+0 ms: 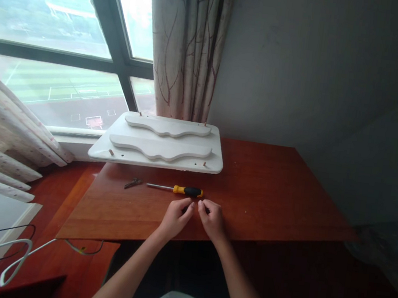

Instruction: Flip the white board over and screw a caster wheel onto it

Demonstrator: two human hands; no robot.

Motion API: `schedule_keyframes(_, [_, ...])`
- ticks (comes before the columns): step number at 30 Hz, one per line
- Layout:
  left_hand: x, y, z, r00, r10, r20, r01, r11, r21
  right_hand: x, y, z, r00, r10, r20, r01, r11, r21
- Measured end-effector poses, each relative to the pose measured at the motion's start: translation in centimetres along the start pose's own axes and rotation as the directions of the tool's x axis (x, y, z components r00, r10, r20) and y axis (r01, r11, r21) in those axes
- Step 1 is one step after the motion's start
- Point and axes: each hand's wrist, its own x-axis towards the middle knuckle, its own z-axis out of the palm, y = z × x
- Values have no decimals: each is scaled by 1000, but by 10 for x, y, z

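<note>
Red-brown wood (269,191) lies beneath our left hand (176,217) and right hand (211,219), both curled; whether they pinch anything, we cannot tell. Just beyond lie a yellow-and-black screwdriver (179,189), small dark pieces (134,182) beside it, and, farther back, a white board (217,147).

Reddish-brown wooden table (280,193) carrying 1 board, 1 screwdriver and some small dark pieces.
The white board (150,135), round-cornered, lies at the far left of the glossy top, its left end jutting past the table's side edge. Nearer the front, just beside the board, the screwdriver (179,190) lies crosswise, yellow-and-black handle to the right, metal shaft to the left. Near its tip are the dark pieces (133,183), too small to identify. A pale speck (246,212) shows on the wood at right.
</note>
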Motion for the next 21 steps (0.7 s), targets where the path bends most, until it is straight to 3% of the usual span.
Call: schedule_keyframes(21, [3, 2, 0, 1000, 17, 21, -17, 999, -28, 3, 3, -1, 999, 49, 1, -49, 994, 99])
